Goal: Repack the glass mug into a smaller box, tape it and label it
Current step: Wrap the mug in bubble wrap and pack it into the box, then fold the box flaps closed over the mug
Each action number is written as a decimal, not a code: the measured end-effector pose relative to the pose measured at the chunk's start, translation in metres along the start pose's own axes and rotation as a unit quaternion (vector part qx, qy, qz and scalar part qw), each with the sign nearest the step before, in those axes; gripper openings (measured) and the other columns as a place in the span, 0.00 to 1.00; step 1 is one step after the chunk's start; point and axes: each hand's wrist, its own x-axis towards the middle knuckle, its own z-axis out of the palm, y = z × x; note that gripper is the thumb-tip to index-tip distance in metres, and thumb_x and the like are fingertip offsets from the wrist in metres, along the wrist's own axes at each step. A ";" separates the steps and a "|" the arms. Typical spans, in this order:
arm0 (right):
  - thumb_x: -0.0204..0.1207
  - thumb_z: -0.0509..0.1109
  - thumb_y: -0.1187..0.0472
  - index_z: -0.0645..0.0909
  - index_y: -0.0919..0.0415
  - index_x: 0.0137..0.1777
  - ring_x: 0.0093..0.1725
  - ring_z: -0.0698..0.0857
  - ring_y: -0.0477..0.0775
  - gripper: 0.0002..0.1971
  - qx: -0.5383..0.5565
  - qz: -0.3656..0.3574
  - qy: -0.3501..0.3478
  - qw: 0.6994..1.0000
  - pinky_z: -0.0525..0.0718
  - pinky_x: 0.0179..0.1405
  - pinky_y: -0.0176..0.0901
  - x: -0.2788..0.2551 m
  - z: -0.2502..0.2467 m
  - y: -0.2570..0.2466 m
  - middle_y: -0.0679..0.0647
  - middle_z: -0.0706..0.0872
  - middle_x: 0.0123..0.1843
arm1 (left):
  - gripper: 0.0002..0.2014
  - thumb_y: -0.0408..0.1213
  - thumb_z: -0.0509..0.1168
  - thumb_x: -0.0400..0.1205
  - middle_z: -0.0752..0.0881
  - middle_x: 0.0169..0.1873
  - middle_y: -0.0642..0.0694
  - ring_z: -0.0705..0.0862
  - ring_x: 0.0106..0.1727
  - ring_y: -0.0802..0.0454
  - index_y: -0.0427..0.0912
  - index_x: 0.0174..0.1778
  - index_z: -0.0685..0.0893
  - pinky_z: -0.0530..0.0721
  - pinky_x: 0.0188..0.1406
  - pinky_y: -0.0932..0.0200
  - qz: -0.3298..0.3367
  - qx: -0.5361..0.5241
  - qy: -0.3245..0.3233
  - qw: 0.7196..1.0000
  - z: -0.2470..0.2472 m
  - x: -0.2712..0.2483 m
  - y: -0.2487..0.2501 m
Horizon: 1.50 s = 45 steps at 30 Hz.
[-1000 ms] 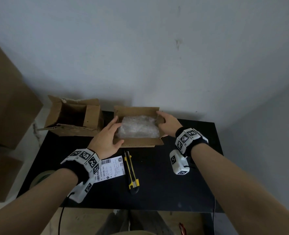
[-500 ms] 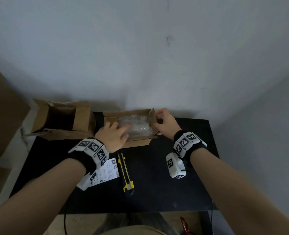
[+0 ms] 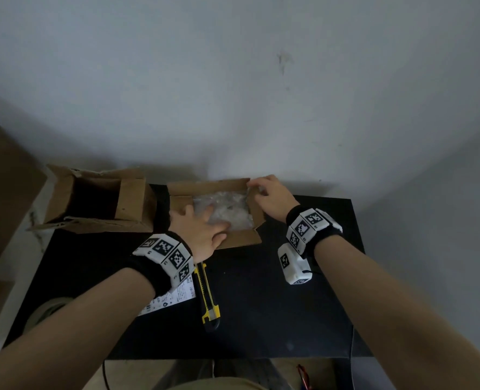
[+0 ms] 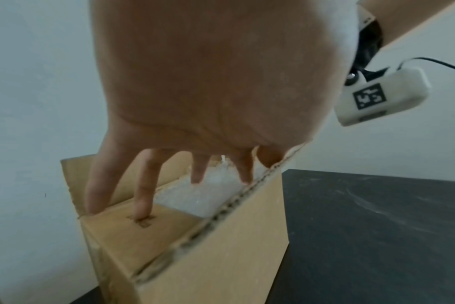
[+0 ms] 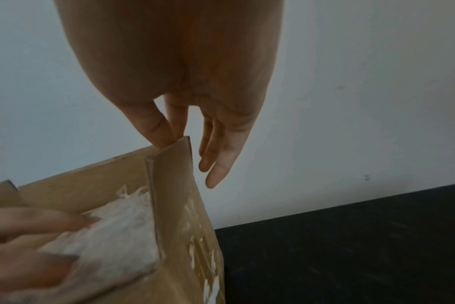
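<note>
The small cardboard box (image 3: pixel 241 239) stands open at the table's far middle. Inside lies the bubble-wrapped glass mug (image 3: pixel 233 215); the glass itself is hidden by the wrap. My left hand (image 3: pixel 216 223) lies flat over the box with straight fingers. In the left wrist view its index finger presses the folded left flap (image 4: pixel 133 232), and the other fingers touch the wrap (image 4: pixel 203 197). My right hand (image 3: pixel 254 187) is at the far right corner. There its thumb and index finger pinch the upright right flap (image 5: pixel 177 185) at the top edge.
A larger open cardboard box (image 3: pixel 98 204) stands left of the small one. A yellow utility knife (image 3: pixel 208 294) and a printed label (image 3: pixel 177 299) lie on the black table (image 3: pixel 261 305). A tape roll (image 3: pixel 47 311) sits at the left edge. Stacked cartons (image 3: pixel 2 178) fill the far left.
My left hand slid from the box's left side onto the left flap and the wrap. My right hand moved to the flap's far corner and took hold of it.
</note>
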 end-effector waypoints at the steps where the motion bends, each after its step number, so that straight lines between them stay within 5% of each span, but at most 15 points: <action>1: 0.81 0.56 0.68 0.76 0.59 0.70 0.64 0.76 0.57 0.19 -0.001 0.007 -0.017 1.000 0.75 0.62 0.40 0.005 -0.002 -0.002 0.59 0.72 0.67 | 0.21 0.63 0.39 0.83 0.49 0.82 0.49 0.61 0.74 0.30 0.73 0.74 0.55 0.69 0.65 0.29 0.007 0.003 -0.002 1.000 0.000 0.000 -0.001; 5: 0.84 0.47 0.70 0.75 0.63 0.71 0.64 0.78 0.61 0.21 0.097 0.052 -0.087 0.990 0.86 0.55 0.54 0.014 -0.007 -0.010 0.59 0.74 0.65 | 0.23 0.65 0.37 0.81 0.50 0.82 0.50 0.60 0.74 0.31 0.74 0.74 0.56 0.70 0.64 0.28 0.012 0.003 -0.020 1.000 -0.002 0.003 -0.004; 9: 0.80 0.52 0.76 0.74 0.60 0.72 0.68 0.76 0.65 0.24 0.091 0.042 -0.131 0.986 0.87 0.54 0.60 0.021 -0.008 -0.009 0.63 0.74 0.71 | 0.24 0.65 0.39 0.82 0.51 0.82 0.50 0.59 0.75 0.32 0.72 0.74 0.59 0.72 0.62 0.28 0.006 -0.003 -0.026 1.000 -0.002 0.006 -0.002; 13: 0.80 0.61 0.69 0.73 0.50 0.73 0.63 0.78 0.62 0.23 0.019 -0.015 -0.137 0.990 0.90 0.44 0.50 0.026 -0.001 -0.004 0.61 0.72 0.68 | 0.23 0.65 0.39 0.82 0.51 0.82 0.51 0.56 0.76 0.33 0.73 0.74 0.59 0.73 0.62 0.29 0.005 -0.016 -0.032 0.999 -0.002 0.006 -0.002; 15: 0.78 0.69 0.63 0.69 0.48 0.76 0.56 0.78 0.57 0.27 -0.031 -0.040 -0.130 0.990 0.85 0.56 0.48 0.025 0.002 -0.004 0.60 0.70 0.65 | 0.24 0.65 0.37 0.81 0.50 0.82 0.51 0.56 0.77 0.34 0.72 0.74 0.59 0.74 0.62 0.29 0.005 -0.018 -0.029 0.999 -0.002 0.005 -0.002; 17: 0.73 0.74 0.61 0.66 0.49 0.77 0.52 0.77 0.53 0.33 -0.064 -0.062 -0.122 0.989 0.78 0.59 0.42 0.023 0.004 -0.003 0.59 0.71 0.64 | 0.26 0.66 0.35 0.80 0.50 0.82 0.51 0.58 0.76 0.34 0.71 0.75 0.57 0.75 0.62 0.29 0.006 -0.023 -0.020 1.000 -0.001 0.005 -0.005; 21: 0.67 0.80 0.63 0.65 0.56 0.72 0.49 0.78 0.51 0.37 -0.049 -0.050 -0.098 0.993 0.77 0.48 0.40 0.020 0.006 0.000 0.57 0.73 0.65 | 0.37 0.71 0.28 0.72 0.54 0.81 0.52 0.63 0.73 0.35 0.65 0.78 0.52 0.79 0.59 0.38 0.004 -0.038 0.005 0.999 0.002 0.002 -0.009; 27: 0.61 0.83 0.63 0.64 0.56 0.69 0.48 0.77 0.49 0.39 -0.053 -0.029 -0.064 0.996 0.76 0.46 0.42 0.017 0.017 0.002 0.54 0.74 0.65 | 0.25 0.58 0.47 0.84 0.63 0.79 0.52 0.70 0.67 0.40 0.53 0.76 0.63 0.82 0.55 0.47 0.004 -0.038 0.053 0.998 0.010 -0.002 -0.017; 33: 0.60 0.84 0.64 0.57 0.53 0.78 0.52 0.80 0.56 0.50 -0.052 -0.031 -0.021 0.998 0.84 0.55 0.52 0.016 0.016 0.001 0.58 0.73 0.65 | 0.18 0.52 0.55 0.84 0.81 0.60 0.50 0.74 0.62 0.50 0.51 0.68 0.74 0.77 0.60 0.47 -0.013 -0.168 0.080 0.982 0.004 -0.009 -0.029; 38: 0.71 0.76 0.66 0.75 0.56 0.71 0.47 0.79 0.52 0.27 -0.022 -0.043 -0.042 0.998 0.83 0.57 0.52 0.015 0.009 0.005 0.54 0.78 0.54 | 0.13 0.50 0.60 0.82 0.82 0.51 0.49 0.79 0.49 0.54 0.50 0.60 0.76 0.81 0.54 0.50 -0.031 -0.237 0.097 0.966 0.003 -0.007 -0.035; 42: 0.80 0.62 0.68 0.80 0.54 0.67 0.55 0.79 0.52 0.18 -0.021 -0.039 -0.038 0.998 0.78 0.60 0.44 0.012 0.012 0.014 0.54 0.79 0.58 | 0.11 0.46 0.66 0.80 0.84 0.52 0.50 0.82 0.47 0.56 0.48 0.55 0.75 0.78 0.46 0.62 -0.059 -0.278 0.140 0.948 0.007 -0.004 -0.041; 45: 0.83 0.61 0.57 0.81 0.51 0.67 0.63 0.77 0.54 0.15 0.016 -0.017 -0.046 0.999 0.73 0.65 0.44 0.006 0.013 0.014 0.56 0.78 0.63 | 0.20 0.45 0.70 0.77 0.82 0.53 0.50 0.84 0.50 0.53 0.48 0.59 0.69 0.82 0.49 0.58 -0.087 -0.319 0.180 0.926 0.013 -0.003 -0.042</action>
